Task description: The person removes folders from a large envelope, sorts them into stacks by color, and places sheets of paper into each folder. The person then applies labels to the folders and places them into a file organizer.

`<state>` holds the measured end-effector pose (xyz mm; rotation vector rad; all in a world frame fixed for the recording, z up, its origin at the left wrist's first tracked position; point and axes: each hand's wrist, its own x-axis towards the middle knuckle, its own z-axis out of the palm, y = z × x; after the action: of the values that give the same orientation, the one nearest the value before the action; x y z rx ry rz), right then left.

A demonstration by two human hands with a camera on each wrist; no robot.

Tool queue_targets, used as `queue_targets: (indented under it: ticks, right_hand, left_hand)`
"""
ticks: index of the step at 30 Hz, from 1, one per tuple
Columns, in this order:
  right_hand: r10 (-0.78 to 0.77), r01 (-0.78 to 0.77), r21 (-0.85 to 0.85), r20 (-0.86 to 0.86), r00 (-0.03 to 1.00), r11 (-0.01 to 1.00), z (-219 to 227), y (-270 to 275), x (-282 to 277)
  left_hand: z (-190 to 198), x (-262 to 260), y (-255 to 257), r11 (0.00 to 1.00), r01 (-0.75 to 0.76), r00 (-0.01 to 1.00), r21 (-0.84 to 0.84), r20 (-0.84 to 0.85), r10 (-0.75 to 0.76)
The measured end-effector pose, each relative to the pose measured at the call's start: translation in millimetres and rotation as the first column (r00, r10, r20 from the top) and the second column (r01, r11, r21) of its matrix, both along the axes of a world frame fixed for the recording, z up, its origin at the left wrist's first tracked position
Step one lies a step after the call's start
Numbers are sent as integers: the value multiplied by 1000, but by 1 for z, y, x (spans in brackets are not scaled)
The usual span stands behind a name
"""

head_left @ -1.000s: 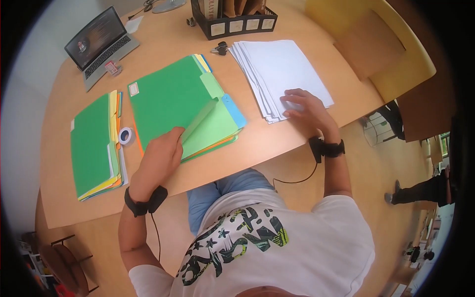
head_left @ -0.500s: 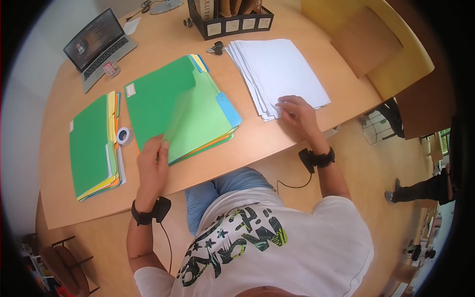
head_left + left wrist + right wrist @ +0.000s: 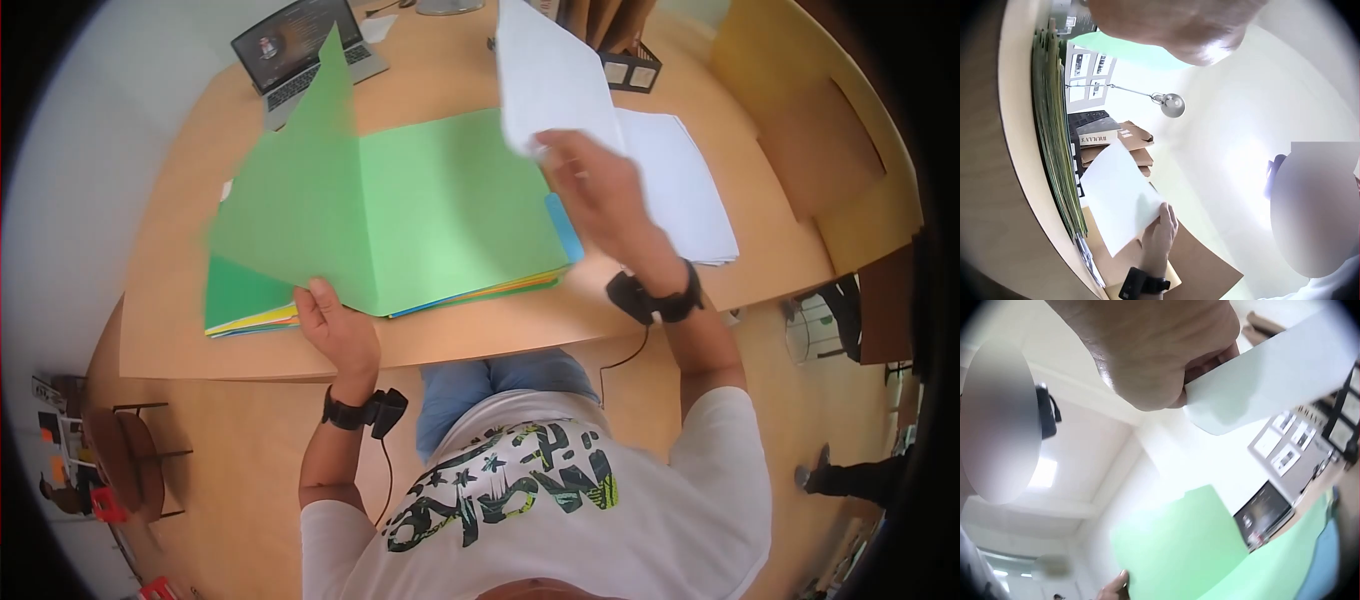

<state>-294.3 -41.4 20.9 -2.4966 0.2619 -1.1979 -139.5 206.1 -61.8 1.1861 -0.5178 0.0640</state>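
A light green file folder (image 3: 450, 205) lies spread on top of a folder stack, with its front cover (image 3: 290, 190) raised on the left. My left hand (image 3: 343, 330) pinches the lower edge of that cover between thumb and fingers. In my right hand (image 3: 600, 195) is a white sheet of paper (image 3: 555, 75), gripped by its near corner and lifted above the table. The right wrist view shows the fingers curled at the paper's edge. Below and right of that hand is the white paper stack (image 3: 680, 190). The second folder stack (image 3: 245, 295) is partly hidden by the raised cover.
Behind the folders stands an open laptop (image 3: 300, 50). A black desk organizer (image 3: 635, 72) holding a book and brown envelopes is at the back, partly covered by the paper. A yellow piece of furniture (image 3: 850, 110) borders the table on the right.
The left hand has swung the folder's cover open to the left. The right hand has taken a sheet from the paper stack and raised it toward the folder. The head view has shifted.
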Motion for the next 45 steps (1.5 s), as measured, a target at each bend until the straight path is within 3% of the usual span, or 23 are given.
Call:
queue_targets:
  ticks: [2, 4, 7, 10, 13, 16, 25, 34, 37, 40, 43, 45]
  right_hand:
    - [131, -144, -148, -99, 986, 978, -11, 25, 33]
    - [174, -229, -163, -294, 940, 960, -24, 46, 56]
    - [228, -345, -175, -474, 850, 922, -33, 71, 76]
    - [304, -509, -197, -607, 735, 838, -43, 82, 85]
    - [438, -607, -232, -507, 742, 760, -68, 82, 91]
    - [448, -624, -219, -526, 723, 750, -70, 81, 93]
    - [438, -598, -213, -504, 745, 773, -68, 84, 92]
    - [535, -582, -86, -304, 788, 809, -76, 86, 95]
    - [539, -600, -78, -357, 763, 796, -77, 86, 95]
    - [581, -638, 3, -418, 699, 770, -70, 86, 88]
    - [694, -710, 142, -409, 593, 690, -61, 76, 81]
    - [689, -697, 145, -383, 615, 703, -46, 52, 82]
  left_hand:
    - [0, -1, 0, 998, 24, 1000, -60, -9, -25]
    - [-1, -4, 1, 990, 58, 998, -130, -18, -60]
    - [-8, -4, 0, 999, -31, 999, -9, 43, 31]
    - [-8, 2, 14, 893, 115, 992, 435, -2, -127]
    - [-12, 5, 12, 919, 190, 980, 345, -18, -196]
    - [-22, 12, 12, 921, 175, 984, 347, -22, -178]
    - [-17, 9, 9, 920, 128, 988, 372, 31, -150]
    - [-3, 4, 8, 902, 158, 984, 402, 11, -177]
    - [-4, 2, 4, 930, 124, 992, 346, -41, -117]
    - [3, 2, 6, 933, 187, 981, 307, -105, -163]
    - [-12, 11, 12, 881, 164, 984, 443, -16, -175]
    - [-29, 18, 14, 877, 101, 987, 470, 62, -147]
